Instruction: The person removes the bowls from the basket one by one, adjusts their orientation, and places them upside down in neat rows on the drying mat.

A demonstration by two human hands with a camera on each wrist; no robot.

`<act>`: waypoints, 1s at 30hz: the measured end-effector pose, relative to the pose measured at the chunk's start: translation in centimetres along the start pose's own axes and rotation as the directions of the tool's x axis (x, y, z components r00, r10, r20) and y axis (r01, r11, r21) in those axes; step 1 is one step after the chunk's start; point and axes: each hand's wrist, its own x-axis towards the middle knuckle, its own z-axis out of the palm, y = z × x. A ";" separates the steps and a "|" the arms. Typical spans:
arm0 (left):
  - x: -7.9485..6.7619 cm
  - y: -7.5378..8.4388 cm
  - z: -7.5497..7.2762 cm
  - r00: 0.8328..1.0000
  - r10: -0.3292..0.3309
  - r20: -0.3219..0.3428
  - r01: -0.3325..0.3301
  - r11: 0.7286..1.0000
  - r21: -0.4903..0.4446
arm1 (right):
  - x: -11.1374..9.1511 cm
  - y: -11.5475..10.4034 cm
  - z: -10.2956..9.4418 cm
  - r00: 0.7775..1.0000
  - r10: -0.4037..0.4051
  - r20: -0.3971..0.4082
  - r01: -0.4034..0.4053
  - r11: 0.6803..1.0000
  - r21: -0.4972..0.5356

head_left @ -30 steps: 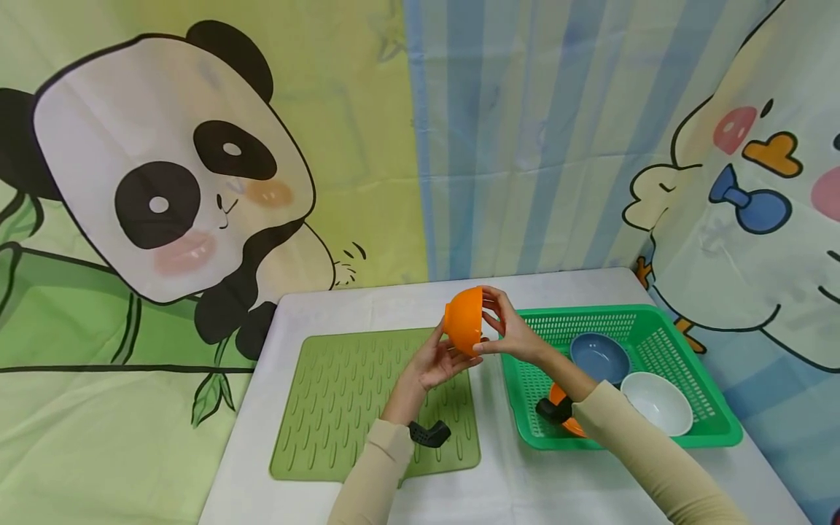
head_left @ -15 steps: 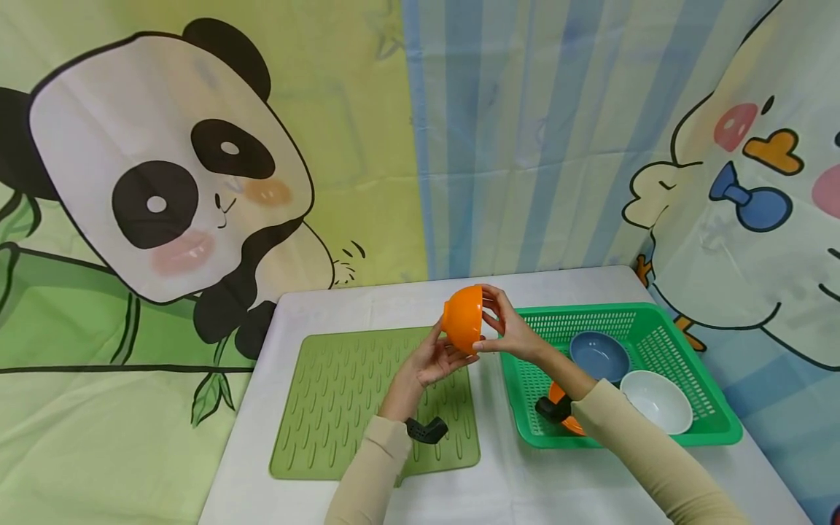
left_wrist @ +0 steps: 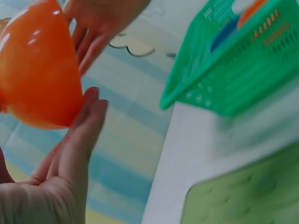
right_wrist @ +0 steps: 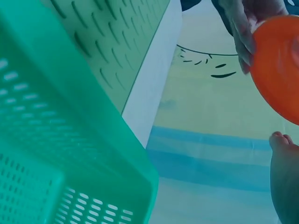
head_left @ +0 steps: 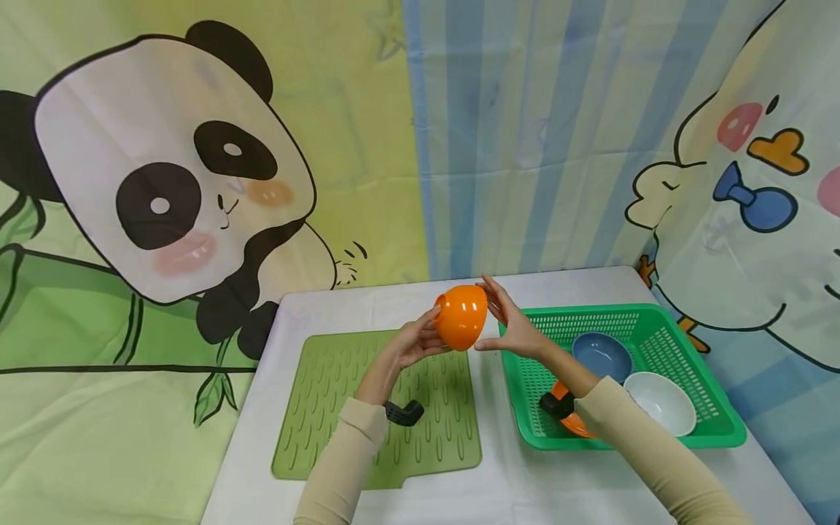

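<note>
An orange bowl [head_left: 462, 317], tipped on its side, is held up above the table between the two hands. My left hand [head_left: 412, 343] grips it from the left, thumb by the base and fingers below. Just to the right, my right hand [head_left: 520, 332] has its fingers spread near the rim. In the right wrist view, the right thumb [right_wrist: 280, 144] stands apart from the bowl [right_wrist: 282, 70]. The left wrist view shows left fingers [left_wrist: 86, 121] straight along the lower side of the bowl [left_wrist: 42, 70].
Under the left arm lies a green ridged mat [head_left: 341, 394] on the white table [head_left: 499, 474]. On the right stands a green basket [head_left: 715, 379] with a blue bowl [head_left: 600, 356], a white bowl [head_left: 661, 405] and an orange dish [head_left: 577, 424], partly hidden by the right arm.
The left hand has moved a little left with the bowl, whose rim has turned away from the head camera. The right hand's fingers have opened off the rim.
</note>
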 end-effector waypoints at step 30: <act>-1.5 4.7 -0.2 0.974 -0.027 -0.225 0.161 0.780 0.604 | 0.2 5.1 1.4 0.997 -0.062 0.049 0.076 0.923 -0.376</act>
